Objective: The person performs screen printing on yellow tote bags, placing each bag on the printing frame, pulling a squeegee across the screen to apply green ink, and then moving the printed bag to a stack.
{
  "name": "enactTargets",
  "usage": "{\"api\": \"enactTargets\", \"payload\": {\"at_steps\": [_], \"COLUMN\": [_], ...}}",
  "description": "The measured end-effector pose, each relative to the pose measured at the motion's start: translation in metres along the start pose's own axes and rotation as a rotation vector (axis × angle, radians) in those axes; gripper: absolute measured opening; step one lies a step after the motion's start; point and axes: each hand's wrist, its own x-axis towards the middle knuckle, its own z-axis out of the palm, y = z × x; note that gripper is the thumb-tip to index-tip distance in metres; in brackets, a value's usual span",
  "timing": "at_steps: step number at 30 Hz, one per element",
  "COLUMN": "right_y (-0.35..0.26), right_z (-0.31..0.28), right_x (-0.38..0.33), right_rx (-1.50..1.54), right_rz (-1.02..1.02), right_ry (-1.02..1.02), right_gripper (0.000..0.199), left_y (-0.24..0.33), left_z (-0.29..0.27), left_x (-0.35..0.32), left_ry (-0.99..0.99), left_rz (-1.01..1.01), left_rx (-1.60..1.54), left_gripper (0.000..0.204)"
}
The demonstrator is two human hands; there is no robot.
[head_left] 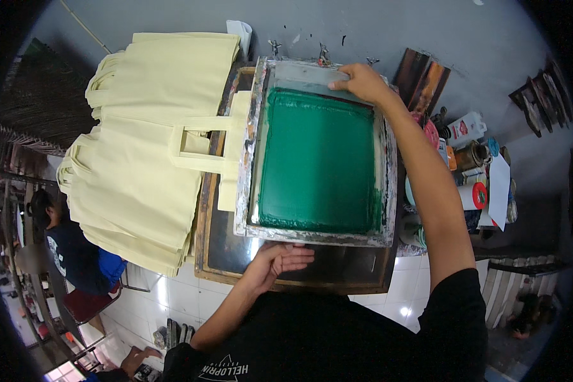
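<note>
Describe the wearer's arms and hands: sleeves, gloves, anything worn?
Both forearms are bare. The left hand and right hand have no gloves, and no rings or watch are visible. A black short-sleeved T-shirt covers the upper arms, with a small white printed emblem on it at the lower edge.

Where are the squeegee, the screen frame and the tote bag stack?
squeegee point(312, 77): head view, on its grey blade left of the right hand.
screen frame point(318, 236): head view, on its near rail.
tote bag stack point(140, 191): head view, on the top bag's cloth.
</note>
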Motion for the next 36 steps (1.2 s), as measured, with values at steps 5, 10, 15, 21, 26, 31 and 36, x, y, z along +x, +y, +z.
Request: {"api": "enactTargets", "payload": {"at_steps": [5, 10, 15, 21, 26, 31, 36], "right_y": [0.013, -0.005, -0.004, -0.029, -0.041, -0.055, -0.078], "right_z": [0.005, 0.042, 0.055, 0.057, 0.063, 0.085, 0.103], "right_x": [0.017, -0.008, -0.032, -0.076, -0.114, -0.165, -0.231], "right_rx": [-0.183, -0.400, -0.412, -0.362, -0.347, -0.315, -0.267], "right_rz": [-0.029, -0.022, -0.133, -0.081, -0.088, -0.130, -0.165], "right_ry": [0.167, 0.395, 0.489, 0.358, 0.313, 0.353, 0.373], "right_gripper": [0.063, 0.079, 0.073, 0.065, 0.062, 0.062, 0.057], "left_y": [0.019, 0.093, 0.194, 0.226, 0.199, 0.164, 0.116], "left_z": [-0.005, 0.040, 0.078, 0.067, 0.060, 0.047, 0.038], "left_x": [-0.001, 0.037, 0.117, 0.157, 0.128, 0.085, 0.030], "left_ry": [-0.281, -0.203, 0.196, 0.251, 0.275, 0.258, 0.183], "left_rz": [-0.115, 0.438, 1.260, 1.074, 0.901, 0.894, 0.945], "left_rx": [0.280, 0.677, 1.309, 1.648, 1.681, 1.711, 1.665], "left_gripper": [0.036, 0.019, 0.024, 0.025, 0.028, 0.027, 0.016]}}
